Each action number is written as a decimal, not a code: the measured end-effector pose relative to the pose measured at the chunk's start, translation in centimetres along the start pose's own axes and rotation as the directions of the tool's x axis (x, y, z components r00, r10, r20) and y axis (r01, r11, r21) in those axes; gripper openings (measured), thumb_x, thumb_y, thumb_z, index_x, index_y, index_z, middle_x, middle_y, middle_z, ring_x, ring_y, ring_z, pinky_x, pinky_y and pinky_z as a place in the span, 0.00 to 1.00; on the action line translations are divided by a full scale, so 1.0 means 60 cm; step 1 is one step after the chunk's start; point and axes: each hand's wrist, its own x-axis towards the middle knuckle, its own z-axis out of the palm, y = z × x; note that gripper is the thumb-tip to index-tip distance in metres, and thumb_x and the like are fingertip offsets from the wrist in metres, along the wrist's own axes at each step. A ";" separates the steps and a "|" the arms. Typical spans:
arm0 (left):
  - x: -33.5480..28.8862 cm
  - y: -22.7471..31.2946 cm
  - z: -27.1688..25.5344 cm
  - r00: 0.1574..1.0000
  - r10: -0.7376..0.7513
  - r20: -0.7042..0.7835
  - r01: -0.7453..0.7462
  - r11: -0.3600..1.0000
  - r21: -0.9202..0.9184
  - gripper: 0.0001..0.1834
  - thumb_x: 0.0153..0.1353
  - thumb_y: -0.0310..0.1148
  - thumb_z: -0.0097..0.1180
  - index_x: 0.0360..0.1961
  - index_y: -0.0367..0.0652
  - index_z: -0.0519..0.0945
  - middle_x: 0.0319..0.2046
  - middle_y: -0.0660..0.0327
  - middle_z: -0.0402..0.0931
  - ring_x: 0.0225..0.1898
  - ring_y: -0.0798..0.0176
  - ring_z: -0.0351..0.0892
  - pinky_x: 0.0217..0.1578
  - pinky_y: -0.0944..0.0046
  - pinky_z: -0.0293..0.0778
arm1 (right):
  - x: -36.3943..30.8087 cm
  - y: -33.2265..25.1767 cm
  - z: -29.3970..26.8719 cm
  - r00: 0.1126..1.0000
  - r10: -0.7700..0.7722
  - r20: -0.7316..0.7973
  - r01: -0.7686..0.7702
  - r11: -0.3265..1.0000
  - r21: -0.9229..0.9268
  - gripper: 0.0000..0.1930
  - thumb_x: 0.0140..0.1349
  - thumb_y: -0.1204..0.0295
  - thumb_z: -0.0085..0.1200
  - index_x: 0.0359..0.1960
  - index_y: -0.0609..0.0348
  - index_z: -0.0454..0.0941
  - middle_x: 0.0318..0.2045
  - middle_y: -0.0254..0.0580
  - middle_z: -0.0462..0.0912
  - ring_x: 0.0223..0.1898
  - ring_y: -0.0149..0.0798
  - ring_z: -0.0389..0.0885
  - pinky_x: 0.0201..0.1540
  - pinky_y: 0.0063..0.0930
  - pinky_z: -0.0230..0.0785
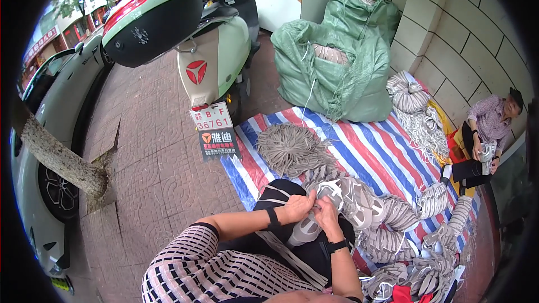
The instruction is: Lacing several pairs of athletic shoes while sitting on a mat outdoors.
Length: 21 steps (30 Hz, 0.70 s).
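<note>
On my lap rests a grey and white shoe upper (306,231), partly covered by my hands. My left hand (299,209) is closed in a pinch at its lacing area; what lies between the fingertips is too small to make out. Close beside it, my right hand (327,215) grips the upper with bent fingers. Long pale laces (292,255) trail across my dark trousers. Stacked rows of similar shoe uppers (359,205) lie against my knee on the right. Beyond my knees sits a heaped bundle of grey-beige laces (289,147).
A striped red, white and blue sheet (359,146) covers the ground ahead. Large green sacks (337,78) stand at the back near a tiled wall (449,39). Another person (494,120) sits at right, holding a shoe upper. A scooter (216,62), tree trunk (62,157) and car (50,151) are left.
</note>
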 end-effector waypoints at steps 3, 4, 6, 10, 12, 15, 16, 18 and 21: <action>0.002 0.005 0.001 0.999 0.041 -0.007 -0.040 0.998 0.052 0.28 0.42 0.26 0.57 0.43 0.31 0.56 0.20 0.48 0.75 0.24 0.42 0.77 0.21 0.48 0.70 | -0.001 0.009 0.005 1.000 0.001 -0.014 -0.001 1.000 -0.031 0.09 0.46 0.80 0.58 0.32 0.60 0.81 0.24 0.46 0.71 0.29 0.48 0.75 0.32 0.36 0.67; 0.004 0.002 -0.002 0.998 0.060 0.000 -0.060 0.997 0.048 0.26 0.44 0.26 0.56 0.43 0.33 0.58 0.20 0.48 0.75 0.23 0.42 0.77 0.21 0.49 0.70 | -0.001 0.018 0.008 1.000 -0.013 -0.018 0.013 0.999 -0.031 0.10 0.45 0.80 0.58 0.32 0.60 0.81 0.24 0.46 0.71 0.29 0.48 0.75 0.32 0.36 0.67; 0.008 -0.007 -0.010 0.996 0.068 -0.056 -0.065 0.996 0.062 0.26 0.45 0.27 0.56 0.43 0.34 0.58 0.20 0.48 0.75 0.24 0.43 0.77 0.21 0.49 0.70 | 0.001 0.023 0.008 0.999 -0.030 -0.018 0.029 0.999 -0.028 0.10 0.45 0.80 0.58 0.32 0.60 0.81 0.24 0.46 0.71 0.29 0.48 0.75 0.32 0.36 0.68; 0.015 -0.029 -0.014 0.996 -0.024 -0.085 0.005 0.976 -0.219 0.20 0.45 0.25 0.54 0.40 0.39 0.62 0.20 0.48 0.74 0.26 0.42 0.76 0.25 0.49 0.70 | 0.010 0.020 0.002 0.999 0.001 0.033 -0.002 0.999 0.034 0.11 0.44 0.80 0.57 0.32 0.61 0.81 0.24 0.45 0.71 0.29 0.48 0.75 0.32 0.35 0.67; 0.018 -0.029 -0.009 0.993 -0.117 -0.004 0.101 0.879 -0.465 0.16 0.46 0.23 0.52 0.37 0.43 0.63 0.19 0.49 0.73 0.27 0.41 0.75 0.27 0.48 0.68 | 0.010 0.021 -0.001 0.998 0.002 0.063 -0.006 0.998 0.057 0.09 0.45 0.79 0.56 0.31 0.62 0.80 0.25 0.45 0.72 0.29 0.48 0.75 0.33 0.35 0.67; 0.030 -0.022 -0.005 0.994 -0.105 -0.036 0.081 0.905 -0.417 0.16 0.46 0.23 0.52 0.37 0.42 0.63 0.19 0.50 0.72 0.28 0.41 0.75 0.27 0.48 0.68 | 0.019 0.021 -0.008 0.997 0.028 0.077 -0.026 0.999 -0.019 0.07 0.45 0.79 0.56 0.29 0.62 0.77 0.25 0.45 0.72 0.30 0.49 0.75 0.33 0.35 0.67; 0.028 -0.022 -0.003 0.994 -0.092 -0.056 0.058 0.897 -0.437 0.18 0.47 0.26 0.55 0.39 0.42 0.64 0.19 0.50 0.72 0.28 0.41 0.75 0.27 0.48 0.68 | 0.016 0.024 -0.007 0.997 0.010 0.076 -0.008 1.000 -0.028 0.06 0.46 0.78 0.56 0.28 0.63 0.75 0.25 0.46 0.72 0.30 0.51 0.75 0.33 0.36 0.67; 0.009 -0.028 -0.001 1.000 -0.026 -0.001 0.024 0.912 -0.411 0.17 0.48 0.30 0.58 0.37 0.41 0.65 0.21 0.51 0.72 0.29 0.44 0.75 0.28 0.51 0.67 | 0.005 0.028 -0.007 0.996 -0.024 0.091 0.026 0.999 -0.023 0.06 0.47 0.77 0.56 0.27 0.63 0.75 0.25 0.45 0.72 0.30 0.48 0.75 0.32 0.34 0.66; -0.022 -0.013 -0.027 0.973 0.230 0.019 -0.221 0.953 -0.207 0.18 0.47 0.38 0.61 0.34 0.42 0.68 0.26 0.55 0.71 0.32 0.51 0.73 0.31 0.54 0.66 | -0.011 0.037 -0.037 0.920 0.078 0.384 -0.195 0.941 0.275 0.05 0.48 0.75 0.57 0.26 0.62 0.75 0.24 0.37 0.75 0.28 0.34 0.74 0.31 0.28 0.65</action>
